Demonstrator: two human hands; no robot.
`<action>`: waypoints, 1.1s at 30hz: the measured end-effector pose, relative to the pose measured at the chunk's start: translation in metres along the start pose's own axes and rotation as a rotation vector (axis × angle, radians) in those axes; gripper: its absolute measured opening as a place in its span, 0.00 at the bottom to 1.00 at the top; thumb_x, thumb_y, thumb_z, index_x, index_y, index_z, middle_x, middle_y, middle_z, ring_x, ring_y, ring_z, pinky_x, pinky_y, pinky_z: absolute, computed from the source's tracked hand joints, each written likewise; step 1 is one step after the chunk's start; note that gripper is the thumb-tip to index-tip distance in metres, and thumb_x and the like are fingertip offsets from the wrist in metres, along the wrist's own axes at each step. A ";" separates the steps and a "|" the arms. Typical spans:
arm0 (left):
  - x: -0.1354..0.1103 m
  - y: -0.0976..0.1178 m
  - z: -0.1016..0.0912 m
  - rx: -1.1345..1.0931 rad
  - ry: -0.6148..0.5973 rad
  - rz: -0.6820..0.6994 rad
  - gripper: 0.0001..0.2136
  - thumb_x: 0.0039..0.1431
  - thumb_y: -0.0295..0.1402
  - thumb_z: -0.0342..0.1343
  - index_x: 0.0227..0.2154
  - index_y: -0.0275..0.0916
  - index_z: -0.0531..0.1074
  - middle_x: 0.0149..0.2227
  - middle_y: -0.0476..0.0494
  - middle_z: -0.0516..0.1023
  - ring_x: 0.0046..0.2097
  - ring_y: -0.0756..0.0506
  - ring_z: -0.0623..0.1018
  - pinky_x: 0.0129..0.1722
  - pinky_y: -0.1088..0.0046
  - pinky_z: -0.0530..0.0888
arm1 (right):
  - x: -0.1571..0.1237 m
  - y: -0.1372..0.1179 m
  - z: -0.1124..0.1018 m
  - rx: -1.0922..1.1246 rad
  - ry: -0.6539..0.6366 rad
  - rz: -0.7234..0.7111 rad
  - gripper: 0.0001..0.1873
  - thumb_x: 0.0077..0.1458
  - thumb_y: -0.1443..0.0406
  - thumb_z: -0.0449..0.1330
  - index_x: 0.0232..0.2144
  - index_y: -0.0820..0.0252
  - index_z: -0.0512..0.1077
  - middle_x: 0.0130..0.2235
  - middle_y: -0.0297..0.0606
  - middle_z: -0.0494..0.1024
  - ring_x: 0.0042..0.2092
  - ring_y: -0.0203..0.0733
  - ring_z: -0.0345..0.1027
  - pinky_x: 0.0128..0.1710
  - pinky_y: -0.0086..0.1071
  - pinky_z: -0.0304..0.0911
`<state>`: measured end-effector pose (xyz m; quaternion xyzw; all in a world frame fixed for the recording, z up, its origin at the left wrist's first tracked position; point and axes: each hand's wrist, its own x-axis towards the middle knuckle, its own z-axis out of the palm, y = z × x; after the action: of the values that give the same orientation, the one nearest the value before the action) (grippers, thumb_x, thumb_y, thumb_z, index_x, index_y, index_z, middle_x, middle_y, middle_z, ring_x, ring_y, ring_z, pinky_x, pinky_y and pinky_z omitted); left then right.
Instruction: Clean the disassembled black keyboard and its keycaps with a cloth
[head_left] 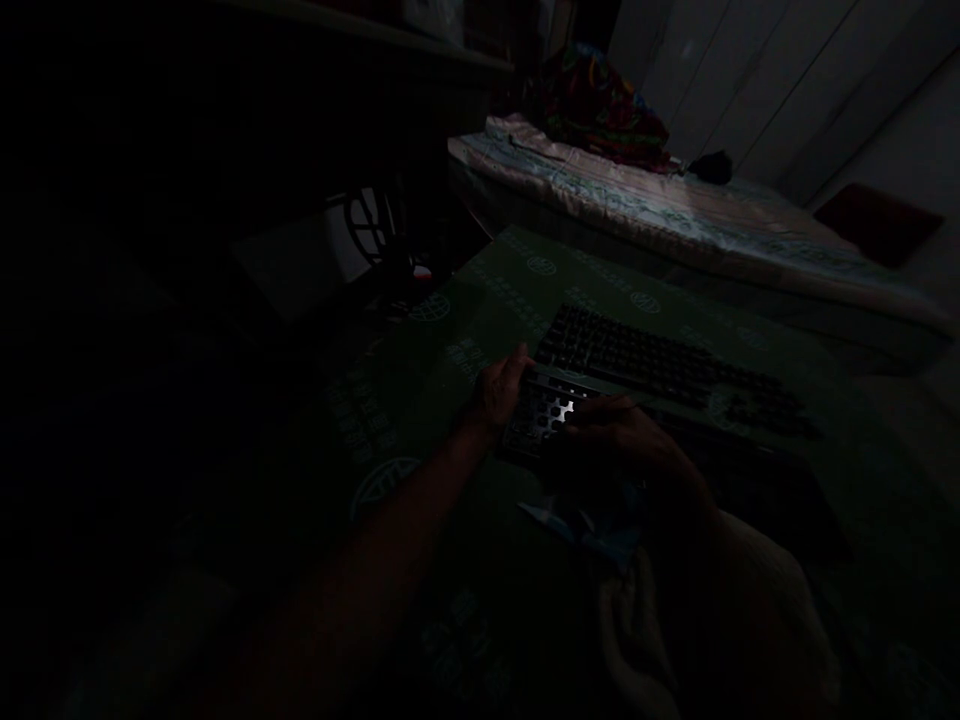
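Observation:
In dim light, a dark keyboard base (534, 420) without keycaps at its left part lies on a green table (480, 560). My left hand (498, 392) grips the base's upper left corner, thumb up along the edge. Over the base, beside a bright reflection, my right hand (626, 430) has its fingers bent together in a pinch. What they hold, if anything, is lost in shadow. Behind both hands lie black keycaps (622, 345) set out in keyboard rows. Below my right hand is a crumpled blue packet (592, 530).
A beige cloth (637, 630) lies by my right forearm. Beyond the table stands a bed with a patterned sheet (637, 200), a colourful blanket (600, 110) and a dark red item (877, 222). To the left are a dark desk (375, 40) and a round fan-like grille (369, 228).

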<state>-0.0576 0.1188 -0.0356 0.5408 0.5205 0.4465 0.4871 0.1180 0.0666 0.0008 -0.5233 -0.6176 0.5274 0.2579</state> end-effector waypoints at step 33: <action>0.000 -0.001 -0.001 -0.007 -0.009 0.005 0.27 0.55 0.55 0.40 0.32 0.37 0.74 0.33 0.44 0.76 0.38 0.44 0.74 0.38 0.69 0.68 | -0.013 0.001 -0.015 0.107 0.100 0.144 0.13 0.40 0.60 0.64 0.25 0.65 0.74 0.24 0.37 0.75 0.26 0.38 0.67 0.26 0.30 0.61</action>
<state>-0.0584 0.1191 -0.0361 0.5423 0.5152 0.4473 0.4902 0.1353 0.0606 0.0076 -0.5774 -0.5359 0.5501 0.2772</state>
